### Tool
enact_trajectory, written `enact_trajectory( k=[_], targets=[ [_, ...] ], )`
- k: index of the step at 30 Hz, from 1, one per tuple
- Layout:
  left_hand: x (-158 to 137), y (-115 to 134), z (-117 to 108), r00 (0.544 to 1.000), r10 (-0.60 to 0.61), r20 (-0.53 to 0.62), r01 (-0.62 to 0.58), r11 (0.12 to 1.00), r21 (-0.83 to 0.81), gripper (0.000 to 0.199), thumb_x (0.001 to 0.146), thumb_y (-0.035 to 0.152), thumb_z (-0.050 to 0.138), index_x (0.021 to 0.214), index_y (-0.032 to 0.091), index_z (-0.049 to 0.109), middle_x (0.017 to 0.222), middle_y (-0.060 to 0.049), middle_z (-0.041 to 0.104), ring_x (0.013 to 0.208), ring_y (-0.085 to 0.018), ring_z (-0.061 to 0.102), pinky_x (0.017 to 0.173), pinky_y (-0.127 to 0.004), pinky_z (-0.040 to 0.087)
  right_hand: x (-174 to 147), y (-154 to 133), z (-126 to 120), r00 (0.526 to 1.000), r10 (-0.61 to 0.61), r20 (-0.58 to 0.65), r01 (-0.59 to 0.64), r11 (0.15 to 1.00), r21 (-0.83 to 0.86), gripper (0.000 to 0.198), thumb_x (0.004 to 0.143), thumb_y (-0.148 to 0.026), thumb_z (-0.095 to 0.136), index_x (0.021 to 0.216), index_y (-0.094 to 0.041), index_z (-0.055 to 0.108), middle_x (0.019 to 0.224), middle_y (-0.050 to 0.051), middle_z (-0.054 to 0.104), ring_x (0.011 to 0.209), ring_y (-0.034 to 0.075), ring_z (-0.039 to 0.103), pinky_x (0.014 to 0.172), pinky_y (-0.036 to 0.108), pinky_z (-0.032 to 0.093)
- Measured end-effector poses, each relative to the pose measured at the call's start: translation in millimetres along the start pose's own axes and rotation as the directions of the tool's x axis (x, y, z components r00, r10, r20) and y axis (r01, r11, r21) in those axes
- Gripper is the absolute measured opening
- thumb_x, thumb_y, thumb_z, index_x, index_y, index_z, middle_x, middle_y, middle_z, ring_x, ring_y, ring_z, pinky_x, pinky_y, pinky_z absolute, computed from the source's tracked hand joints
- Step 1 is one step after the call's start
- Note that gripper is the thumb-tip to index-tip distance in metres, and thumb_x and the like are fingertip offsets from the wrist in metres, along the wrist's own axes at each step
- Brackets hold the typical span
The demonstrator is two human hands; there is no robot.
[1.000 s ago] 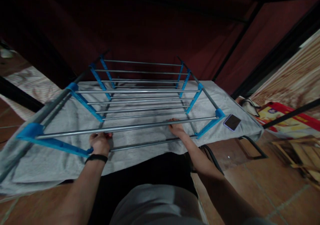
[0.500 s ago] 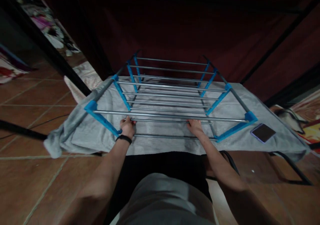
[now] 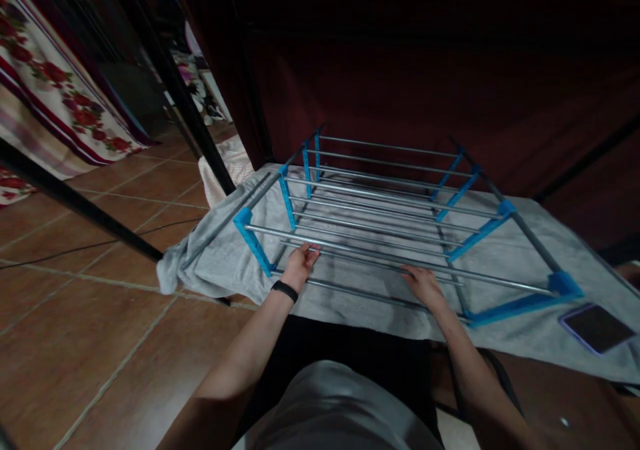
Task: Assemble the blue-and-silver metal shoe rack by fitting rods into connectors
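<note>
In front of me a rack of thin metal tubes with blue plastic brackets (image 3: 475, 242) rests on a grey blanket (image 3: 370, 307). My left hand (image 3: 299, 267), with a black band at its wrist, has its fingers closed around a low inner tube behind the front top bar. Farther right, my right hand (image 3: 424, 283) pinches the same low tube, as far as I can make out. The front bar passes just above both hands, and their fingertips are partly hidden.
A phone (image 3: 597, 329) lies on the blanket at the right, near the rack's corner. Black metal posts (image 3: 185, 97) stand at the left. Behind the rack rises a dark red panel (image 3: 400, 97). A flowered curtain (image 3: 75, 97) hangs at the far left over the tiled floor.
My view has turned to the left, so the rack, blanket and phone appear farther right. Both hands stay at the rack's low tube.
</note>
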State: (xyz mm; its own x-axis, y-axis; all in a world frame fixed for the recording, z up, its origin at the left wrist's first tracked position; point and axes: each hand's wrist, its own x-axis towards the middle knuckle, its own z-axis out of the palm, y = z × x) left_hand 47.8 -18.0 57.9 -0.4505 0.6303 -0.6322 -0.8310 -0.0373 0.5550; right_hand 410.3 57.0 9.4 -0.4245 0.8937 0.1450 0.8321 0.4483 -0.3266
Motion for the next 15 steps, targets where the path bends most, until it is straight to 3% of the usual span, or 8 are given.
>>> enact_trajectory(
  k=[3,6,9,11,12,13,15],
  targets=[
    [-7,-15,3,0.996,-0.09,0.011,0.09,0.995,0.032,0.013,0.095,0.025,0.063,0.1,0.013,0.063,0.086,-0.001,0.065,0.069,-0.011,0.064,0.061,-0.025,0.057,-6,-6,4,0.988,-0.015,-0.156,0.021,0.999,0.042,0.03,0.091,-0.026,0.048,0.111,-0.024,0.072,0.114,0.011,0.072,0.113,0.029,0.063,0.107,0.048,0.041],
    [-11,-19,3,0.994,-0.113,0.006,0.113,0.993,0.042,0.009,0.096,0.012,0.054,0.089,0.012,0.061,0.075,-0.002,0.064,0.065,-0.013,0.066,0.062,-0.028,0.06,-22,-12,6,0.922,0.026,-0.387,0.038,0.987,0.156,0.035,0.087,-0.026,0.048,0.116,-0.021,0.066,0.13,0.014,0.063,0.129,0.031,0.051,0.11,0.052,0.036],
    [-15,-12,3,0.995,-0.097,0.014,0.096,0.995,0.04,0.018,0.092,0.001,0.048,0.084,0.012,0.06,0.073,-0.006,0.066,0.065,-0.015,0.069,0.064,-0.028,0.062,-41,-14,6,0.8,0.288,-0.526,-0.083,0.922,0.378,0.034,0.082,-0.031,0.054,0.113,-0.019,0.063,0.125,0.015,0.061,0.126,0.032,0.049,0.11,0.055,0.036],
    [-18,-5,3,0.996,-0.084,0.027,0.083,0.996,0.04,0.02,0.089,-0.003,0.048,0.084,0.012,0.06,0.077,-0.008,0.069,0.068,-0.016,0.071,0.066,-0.028,0.062,-51,-14,3,0.657,0.569,-0.495,-0.171,0.752,0.637,0.029,0.076,-0.034,0.062,0.102,-0.021,0.062,0.107,0.009,0.063,0.109,0.029,0.056,0.105,0.053,0.041],
    [-20,-2,4,0.996,-0.078,0.032,0.076,0.996,0.041,0.021,0.088,-0.004,0.047,0.084,0.012,0.06,0.078,-0.008,0.069,0.069,-0.016,0.072,0.066,-0.028,0.062,-54,-15,1,0.584,0.697,-0.415,-0.167,0.604,0.779,0.026,0.072,-0.033,0.066,0.095,-0.022,0.061,0.097,0.005,0.063,0.098,0.025,0.059,0.101,0.049,0.045],
    [-22,1,4,0.997,-0.072,0.035,0.071,0.997,0.044,0.022,0.088,-0.004,0.046,0.084,0.013,0.06,0.078,-0.008,0.07,0.069,-0.016,0.072,0.066,-0.027,0.063,-55,-16,-1,0.542,0.788,-0.292,-0.124,0.418,0.9,0.024,0.068,-0.032,0.069,0.088,-0.023,0.06,0.088,0.001,0.062,0.088,0.021,0.06,0.097,0.045,0.048],
    [-26,5,4,0.997,-0.064,0.039,0.062,0.997,0.051,0.022,0.089,-0.003,0.045,0.083,0.014,0.058,0.076,-0.006,0.069,0.068,-0.016,0.072,0.065,-0.027,0.063,-53,-21,-7,0.556,0.83,-0.044,0.008,0.047,0.999,0.022,0.063,-0.026,0.072,0.077,-0.024,0.056,0.074,-0.004,0.059,0.074,0.016,0.059,0.089,0.036,0.054]
  ],
)
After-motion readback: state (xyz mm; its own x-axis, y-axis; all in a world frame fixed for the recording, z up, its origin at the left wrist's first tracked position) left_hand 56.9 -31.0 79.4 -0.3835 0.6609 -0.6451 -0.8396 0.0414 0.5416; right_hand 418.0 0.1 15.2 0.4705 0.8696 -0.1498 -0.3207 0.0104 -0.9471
